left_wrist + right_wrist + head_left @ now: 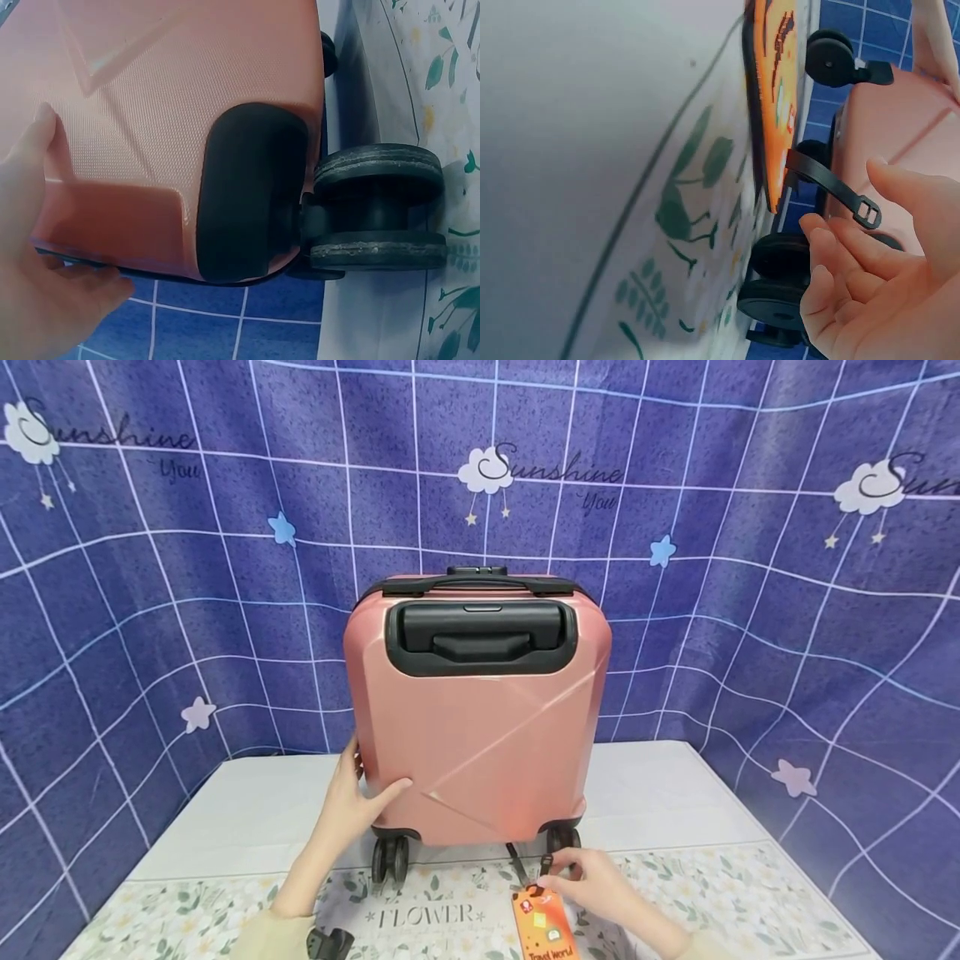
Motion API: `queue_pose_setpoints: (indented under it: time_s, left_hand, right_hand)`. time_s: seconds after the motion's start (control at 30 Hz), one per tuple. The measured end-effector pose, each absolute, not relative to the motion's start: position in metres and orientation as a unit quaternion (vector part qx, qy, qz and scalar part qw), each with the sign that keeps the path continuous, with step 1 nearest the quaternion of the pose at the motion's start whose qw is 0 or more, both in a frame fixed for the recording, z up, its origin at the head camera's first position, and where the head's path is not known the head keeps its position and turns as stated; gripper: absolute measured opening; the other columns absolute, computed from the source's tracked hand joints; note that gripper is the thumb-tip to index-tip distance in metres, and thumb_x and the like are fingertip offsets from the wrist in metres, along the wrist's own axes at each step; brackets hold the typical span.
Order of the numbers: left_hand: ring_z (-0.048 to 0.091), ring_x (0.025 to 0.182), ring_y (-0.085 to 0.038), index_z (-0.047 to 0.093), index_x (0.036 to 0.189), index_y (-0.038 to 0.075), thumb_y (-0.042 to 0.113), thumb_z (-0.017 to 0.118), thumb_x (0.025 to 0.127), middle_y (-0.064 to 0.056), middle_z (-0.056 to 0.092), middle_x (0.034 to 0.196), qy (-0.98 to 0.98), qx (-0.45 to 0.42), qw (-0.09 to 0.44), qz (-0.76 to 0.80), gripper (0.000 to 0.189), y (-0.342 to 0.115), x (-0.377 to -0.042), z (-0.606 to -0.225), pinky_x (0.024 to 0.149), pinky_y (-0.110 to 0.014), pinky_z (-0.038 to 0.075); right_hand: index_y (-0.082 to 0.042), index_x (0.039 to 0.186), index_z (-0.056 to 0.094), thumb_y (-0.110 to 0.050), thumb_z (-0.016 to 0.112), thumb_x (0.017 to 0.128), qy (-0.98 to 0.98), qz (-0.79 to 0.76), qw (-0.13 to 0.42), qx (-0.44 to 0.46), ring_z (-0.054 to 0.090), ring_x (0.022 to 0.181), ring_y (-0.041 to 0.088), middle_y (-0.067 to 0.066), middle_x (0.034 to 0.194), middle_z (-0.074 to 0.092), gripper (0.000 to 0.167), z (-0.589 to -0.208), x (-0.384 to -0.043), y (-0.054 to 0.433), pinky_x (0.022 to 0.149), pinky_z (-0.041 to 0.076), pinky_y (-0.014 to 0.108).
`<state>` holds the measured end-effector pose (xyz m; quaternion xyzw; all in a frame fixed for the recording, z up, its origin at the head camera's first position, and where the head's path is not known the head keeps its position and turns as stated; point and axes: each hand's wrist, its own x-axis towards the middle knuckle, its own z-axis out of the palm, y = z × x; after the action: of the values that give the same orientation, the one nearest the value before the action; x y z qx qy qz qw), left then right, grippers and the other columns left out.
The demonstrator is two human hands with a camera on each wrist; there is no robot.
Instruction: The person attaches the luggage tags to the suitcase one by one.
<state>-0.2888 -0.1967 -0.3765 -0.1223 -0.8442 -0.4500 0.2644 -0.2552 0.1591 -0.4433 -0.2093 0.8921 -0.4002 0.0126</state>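
A pink hard-shell suitcase [480,735] stands upright on its wheels, its black trolley handle [482,635] pushed down. My left hand [360,797] grips its lower left edge, the thumb on the broad face and the fingers round the side. The left wrist view shows this hand [45,247] above a black wheel [379,206]. An orange luggage tag [542,927] lies in front of the suitcase, with a black strap [821,180] ending in a small buckle [868,213]. My right hand [885,277] is around the buckle end, thumb and fingers apart, without visible grip.
A white surface [285,793] with a floral cloth [225,910] bears the suitcase. Blue gridded curtains [225,527] hang behind and at both sides. Another black strap end [517,863] reaches from the tag toward the suitcase's underside. Double wheels [390,858] stand at the lower corners.
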Motion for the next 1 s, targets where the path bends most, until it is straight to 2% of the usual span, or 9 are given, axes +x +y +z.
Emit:
queue_pose_setpoints:
  time_s: [0.1, 0.2, 0.43, 0.63, 0.8, 1.0]
  left_hand:
    - [0.037, 0.131, -0.038, 0.016, 0.148, 0.003, 0.030, 0.079, 0.075, -0.023, 0.033, 0.143, -0.841, -0.121, 0.260, -0.458, 0.100, -0.197, -0.290, -0.378, 0.105, -0.051, 0.036]
    - [0.038, 0.131, -0.037, 0.020, 0.147, 0.003, 0.029, 0.080, 0.074, -0.022, 0.034, 0.142, -0.838, -0.117, 0.256, -0.467, 0.098, -0.197, -0.290, -0.378, 0.104, -0.050, 0.038]
    - [0.036, 0.133, -0.037, 0.019, 0.147, 0.002, 0.032, 0.078, 0.076, -0.022, 0.032, 0.145, -0.841, -0.109, 0.241, -0.472, 0.098, -0.197, -0.290, -0.378, 0.105, -0.047, 0.038]
    - [0.036, 0.134, -0.035, 0.019, 0.148, 0.004, 0.032, 0.078, 0.076, -0.021, 0.034, 0.145, -0.839, -0.112, 0.243, -0.474, 0.096, -0.199, -0.292, -0.381, 0.105, -0.046, 0.038]
    - [0.035, 0.134, -0.035, 0.019, 0.148, 0.005, 0.033, 0.077, 0.077, -0.020, 0.033, 0.145, -0.839, -0.114, 0.243, -0.473, 0.096, -0.200, -0.293, -0.383, 0.106, -0.046, 0.038]
    - [0.033, 0.136, -0.034, 0.018, 0.148, 0.007, 0.034, 0.076, 0.078, -0.019, 0.032, 0.147, -0.840, -0.116, 0.241, -0.473, 0.095, -0.200, -0.292, -0.384, 0.106, -0.047, 0.037]
  right_hand:
    - [-0.011, 0.091, 0.069, -0.038, 0.069, 0.083, 0.896, -0.389, 0.014, -0.215, 0.038, 0.050, 0.001, -0.004, 0.076, 0.065, 0.028, -0.448, -0.257, 0.159, 0.045, 0.034, 0.019]
    - [-0.012, 0.090, 0.070, -0.040, 0.069, 0.082, 0.902, -0.373, 0.025, -0.215, 0.033, 0.046, 0.001, -0.005, 0.071, 0.061, 0.029, -0.452, -0.257, 0.158, 0.043, 0.032, 0.019]
    - [-0.011, 0.090, 0.072, -0.031, 0.072, 0.080, 0.909, -0.346, 0.035, -0.229, 0.044, 0.058, 0.004, -0.001, 0.086, 0.066, 0.023, -0.455, -0.255, 0.156, 0.051, 0.038, 0.022]
    - [-0.012, 0.082, 0.071, -0.037, 0.073, 0.079, 0.913, -0.321, 0.021, -0.250, 0.041, 0.060, 0.003, -0.004, 0.079, 0.057, 0.025, -0.457, -0.255, 0.153, 0.051, 0.035, 0.020]
    - [-0.013, 0.079, 0.071, -0.031, 0.074, 0.079, 0.911, -0.327, 0.028, -0.252, 0.040, 0.060, 0.003, -0.003, 0.078, 0.055, 0.018, -0.457, -0.254, 0.153, 0.052, 0.036, 0.021]
    - [-0.011, 0.080, 0.074, -0.029, 0.073, 0.079, 0.911, -0.323, 0.037, -0.255, 0.043, 0.065, 0.005, -0.004, 0.079, 0.054, 0.018, -0.457, -0.253, 0.153, 0.055, 0.037, 0.021]
